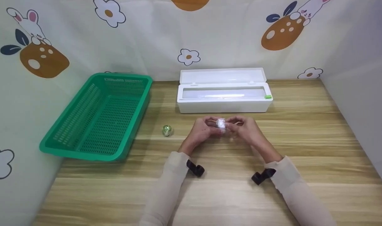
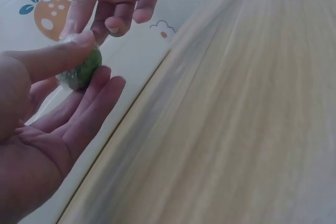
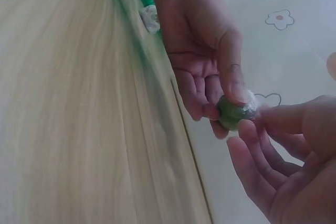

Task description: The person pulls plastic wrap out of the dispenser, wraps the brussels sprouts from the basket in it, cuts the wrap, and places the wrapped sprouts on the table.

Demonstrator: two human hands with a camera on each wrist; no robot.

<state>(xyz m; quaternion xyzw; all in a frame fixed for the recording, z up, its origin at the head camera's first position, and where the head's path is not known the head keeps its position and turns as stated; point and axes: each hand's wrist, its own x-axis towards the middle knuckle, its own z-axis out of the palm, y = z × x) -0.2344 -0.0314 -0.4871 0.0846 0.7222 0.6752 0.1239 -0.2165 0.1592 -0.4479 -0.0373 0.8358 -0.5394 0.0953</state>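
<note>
A small round green fruit (image 2: pixel 86 71) in clear plastic film is held up between the two hands, above the table. My left hand (image 1: pixel 202 129) grips it between thumb and fingers. From the other side my right hand (image 1: pixel 246 129) pinches the film at the fruit's end with thumb and forefinger. Glare whitens the wrapped fruit (image 1: pixel 221 123) in the head view; its green side faces the right wrist camera. A second film-wrapped green fruit (image 1: pixel 167 130) lies on the table to the left of the hands.
Behind the hands stands a white cling film box (image 1: pixel 225 106), its lid (image 1: pixel 222 76) raised and a green slider (image 1: pixel 268 97) at its right end. At the left is a green plastic basket (image 1: pixel 134 122) on the wooden table (image 1: pixel 303 131). Patterned cloth (image 1: pixel 228 37) hangs behind.
</note>
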